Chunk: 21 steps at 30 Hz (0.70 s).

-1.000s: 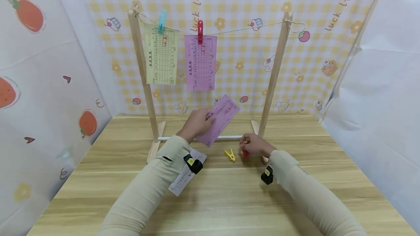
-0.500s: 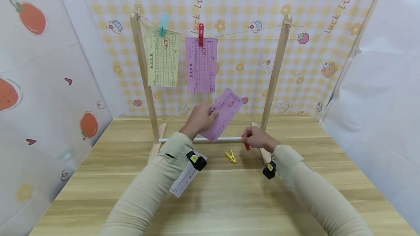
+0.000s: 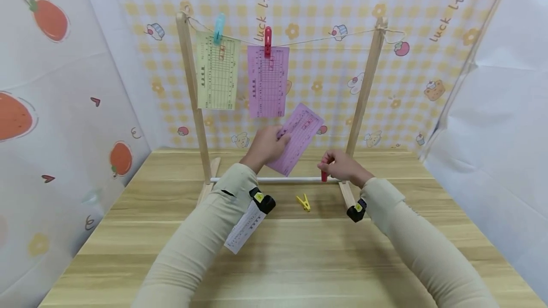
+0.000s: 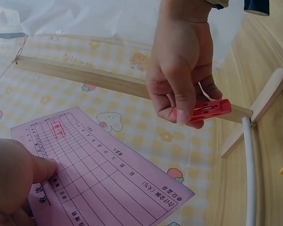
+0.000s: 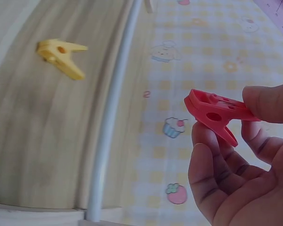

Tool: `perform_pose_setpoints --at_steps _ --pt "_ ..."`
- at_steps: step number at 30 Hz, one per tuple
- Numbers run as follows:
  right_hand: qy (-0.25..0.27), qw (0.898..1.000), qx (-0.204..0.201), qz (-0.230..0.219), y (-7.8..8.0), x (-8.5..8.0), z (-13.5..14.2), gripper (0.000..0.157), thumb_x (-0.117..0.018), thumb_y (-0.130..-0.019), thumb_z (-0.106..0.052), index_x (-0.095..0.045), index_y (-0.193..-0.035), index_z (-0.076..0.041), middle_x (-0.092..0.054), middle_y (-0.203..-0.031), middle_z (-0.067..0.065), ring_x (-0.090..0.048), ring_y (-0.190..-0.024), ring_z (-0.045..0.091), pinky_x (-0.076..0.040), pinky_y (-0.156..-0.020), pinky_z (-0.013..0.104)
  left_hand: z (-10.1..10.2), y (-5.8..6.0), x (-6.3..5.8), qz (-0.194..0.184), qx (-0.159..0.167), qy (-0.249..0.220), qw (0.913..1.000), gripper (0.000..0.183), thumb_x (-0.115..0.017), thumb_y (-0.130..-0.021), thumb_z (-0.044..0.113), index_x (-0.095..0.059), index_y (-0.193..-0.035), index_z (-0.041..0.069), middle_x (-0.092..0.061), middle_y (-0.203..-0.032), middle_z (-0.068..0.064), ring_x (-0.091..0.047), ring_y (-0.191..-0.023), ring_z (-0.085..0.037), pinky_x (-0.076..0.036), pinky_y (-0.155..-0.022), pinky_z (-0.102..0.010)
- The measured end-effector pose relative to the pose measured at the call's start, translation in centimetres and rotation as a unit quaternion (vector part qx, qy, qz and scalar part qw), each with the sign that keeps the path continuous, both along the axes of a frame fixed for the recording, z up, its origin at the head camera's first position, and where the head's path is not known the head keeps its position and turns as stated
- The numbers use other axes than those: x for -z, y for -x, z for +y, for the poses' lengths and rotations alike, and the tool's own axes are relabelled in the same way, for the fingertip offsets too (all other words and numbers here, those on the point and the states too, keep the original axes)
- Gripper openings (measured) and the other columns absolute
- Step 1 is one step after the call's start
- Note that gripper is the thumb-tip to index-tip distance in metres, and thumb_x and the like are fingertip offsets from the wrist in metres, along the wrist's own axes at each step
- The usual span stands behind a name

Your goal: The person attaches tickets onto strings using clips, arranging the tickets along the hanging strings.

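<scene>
My left hand [image 3: 266,144] pinches a pink receipt slip [image 3: 298,138] by its left edge, thumb on the printed face; the slip is tilted and raised above the table. To the right, my right hand [image 3: 342,165] holds a red clothespin [image 5: 212,110] between thumb and fingers, its jaw end pointing away from the palm. A yellow clothespin [image 3: 304,202] lies on the table below. On the string hang a yellow slip [image 3: 217,72] under a blue clothespin [image 3: 219,29] and another pink slip [image 3: 268,84] under a second red clothespin [image 3: 268,42].
A wooden frame with a left post [image 3: 192,80] and a right post [image 3: 366,84] carries the string [image 3: 329,38]. A white rod [image 3: 299,179] joins its feet low down. A white slip [image 3: 245,229] lies on the table, partly hidden by my left forearm.
My right hand has lifted the red clothespin from near the table to above the rod. My left hand has raised the pink slip a little, up and to the right.
</scene>
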State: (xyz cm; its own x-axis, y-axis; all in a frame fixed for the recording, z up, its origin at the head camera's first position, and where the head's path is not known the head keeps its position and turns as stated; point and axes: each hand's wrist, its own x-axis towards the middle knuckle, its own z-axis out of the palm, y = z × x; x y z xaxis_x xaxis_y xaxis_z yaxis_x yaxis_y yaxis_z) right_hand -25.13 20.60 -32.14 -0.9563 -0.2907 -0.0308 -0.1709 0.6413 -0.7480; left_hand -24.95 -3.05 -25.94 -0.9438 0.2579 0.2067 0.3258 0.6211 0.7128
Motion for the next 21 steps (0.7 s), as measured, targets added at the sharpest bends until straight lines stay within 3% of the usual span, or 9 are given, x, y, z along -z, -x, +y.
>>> perform_pose_setpoints --at_steps 8,14,21 --pt "0.009 1.000 -0.008 0.026 0.0 -2.4 -0.2 0.014 -0.057 -0.097 -0.012 -0.054 -0.089 -0.001 -0.059 -0.088 0.013 -0.057 -0.077 0.026 -0.049 -0.065 0.032 0.4 0.1 -1.1 0.019 -0.002 0.002 0.9998 0.023 -0.053 -0.101 0.022 -0.065 -0.104 0.003 -0.067 -0.090 -0.011 -0.067 -0.073 -0.020 -0.055 -0.060 -0.028" --pt "-0.001 0.999 -0.002 0.049 0.4 -4.0 -0.3 0.015 -0.059 -0.097 -0.015 -0.054 -0.090 -0.002 -0.058 -0.092 0.013 -0.058 -0.078 0.024 -0.049 -0.066 0.032 0.5 0.2 -2.0 0.040 0.013 -0.017 0.9990 0.024 -0.054 -0.100 0.018 -0.066 -0.114 0.002 -0.069 -0.096 -0.012 -0.068 -0.077 -0.021 -0.055 -0.064 -0.030" --pt "-0.007 0.999 0.003 0.041 0.1 -5.3 -0.8 0.016 -0.058 -0.098 -0.017 -0.056 -0.090 -0.004 -0.061 -0.089 0.012 -0.059 -0.083 0.028 -0.047 -0.070 0.034 0.5 0.1 -1.9 0.022 0.017 -0.031 0.9991 0.024 -0.055 -0.099 0.017 -0.066 -0.112 0.000 -0.069 -0.098 -0.015 -0.068 -0.078 -0.022 -0.056 -0.065 -0.029"
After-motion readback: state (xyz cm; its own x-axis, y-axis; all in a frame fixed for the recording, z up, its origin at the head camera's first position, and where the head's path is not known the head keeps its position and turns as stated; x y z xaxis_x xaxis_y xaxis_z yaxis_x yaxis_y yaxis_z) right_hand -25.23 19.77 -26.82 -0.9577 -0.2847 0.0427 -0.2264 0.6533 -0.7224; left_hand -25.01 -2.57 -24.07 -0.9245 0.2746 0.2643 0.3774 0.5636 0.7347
